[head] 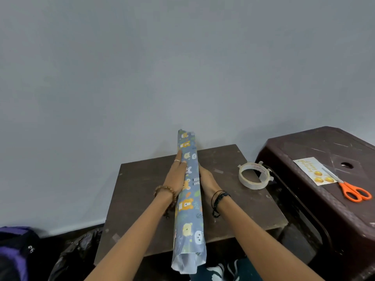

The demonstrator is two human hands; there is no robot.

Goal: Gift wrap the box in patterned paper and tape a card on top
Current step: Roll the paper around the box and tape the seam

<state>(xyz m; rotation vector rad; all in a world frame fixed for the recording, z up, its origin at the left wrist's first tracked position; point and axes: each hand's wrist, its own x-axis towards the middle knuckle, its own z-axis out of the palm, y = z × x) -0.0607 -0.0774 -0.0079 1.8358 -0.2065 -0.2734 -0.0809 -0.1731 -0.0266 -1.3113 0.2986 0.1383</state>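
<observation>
A long roll of blue patterned paper (189, 199) with bears and rabbits lies lengthwise across the brown table (142, 199), its near end hanging over the front edge. My left hand (176, 175) lies along the roll's left side with straight fingers. My right hand (206, 178) holds its right side; the fingers are hidden behind the roll. A white card (313, 173) with gold lettering and yellow balls lies on the dark stool to the right. No box is in view.
A roll of clear tape (254, 175) sits at the table's right edge. Orange-handled scissors (352, 189) lie partly on the card on the dark plastic stool (304, 151). A purple bag (14, 250) and black plastic (81, 252) sit on the floor, left. A grey wall stands behind.
</observation>
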